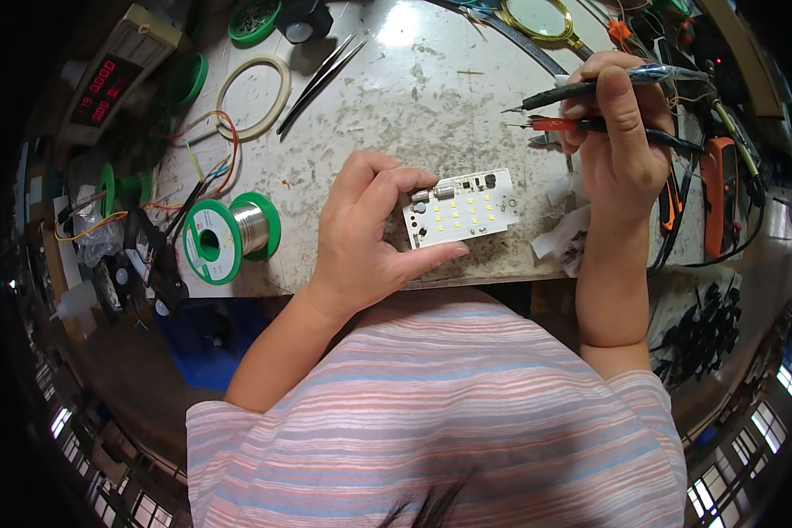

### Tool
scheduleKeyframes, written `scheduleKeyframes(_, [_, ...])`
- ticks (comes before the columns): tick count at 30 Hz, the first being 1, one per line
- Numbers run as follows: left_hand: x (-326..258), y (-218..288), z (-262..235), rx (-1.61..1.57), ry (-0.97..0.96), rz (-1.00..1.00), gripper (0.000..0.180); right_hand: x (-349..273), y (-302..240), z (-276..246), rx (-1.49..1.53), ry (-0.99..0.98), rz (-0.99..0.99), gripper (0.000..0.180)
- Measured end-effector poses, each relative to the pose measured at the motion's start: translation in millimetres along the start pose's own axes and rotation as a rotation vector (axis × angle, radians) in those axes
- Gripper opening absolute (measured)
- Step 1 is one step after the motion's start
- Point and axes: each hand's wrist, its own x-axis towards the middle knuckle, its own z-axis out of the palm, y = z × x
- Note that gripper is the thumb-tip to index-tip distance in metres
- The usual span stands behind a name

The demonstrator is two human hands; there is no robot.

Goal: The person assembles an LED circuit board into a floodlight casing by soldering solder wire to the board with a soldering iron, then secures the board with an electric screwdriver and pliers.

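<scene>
A green tub (253, 19) holds small metal bits. Over the scuffed grey counter (414, 97), the left hand (361, 233) pinches a white LED board (460, 214); the right hand (620, 132) clasps two probes (559, 106).

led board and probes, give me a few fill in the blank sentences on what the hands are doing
1. The left hand holds a white LED board by its ____ end.
2. The right hand grips two test probes, one black and one ____.
3. Left of the board stands a solder spool with ____ flanges.
4. The probe tips are ____ the board, not touching it.

Missing words: left; red; green; above
</scene>
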Motion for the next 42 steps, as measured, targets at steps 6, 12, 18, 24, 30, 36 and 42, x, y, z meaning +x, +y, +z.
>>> scheduleKeyframes(6, [-1,-1,-1,0.005,-0.001,0.011,0.062,1,3,-6,0.010,0.002,0.000,0.028])
scheduleKeyframes(12, [0,-2,-1,0.038,0.003,0.032,0.062,3,4,-9,-0.002,0.017,-0.012,0.028])
scheduleKeyframes(18, [-1,-3,0,0.031,0.012,0.020,0.060,4,5,-10,-0.030,0.060,0.003,0.028])
scheduleKeyframes(24, [0,-3,-1,0.043,0.001,0.028,0.061,5,9,-14,0.009,0.054,-0.001,0.028])
scheduleKeyframes(30, [1,-2,2,0.028,0.031,0.021,0.060,5,5,-2,0.029,0.007,0.018,0.027])
scheduleKeyframes(36, [0,-1,0,0.011,0.041,0.001,0.058,7,6,1,0.085,-0.019,0.038,0.024])
scheduleKeyframes(42, [2,1,1,0.002,0.021,0.002,0.058,9,1,-3,0.153,-0.038,0.025,0.024])
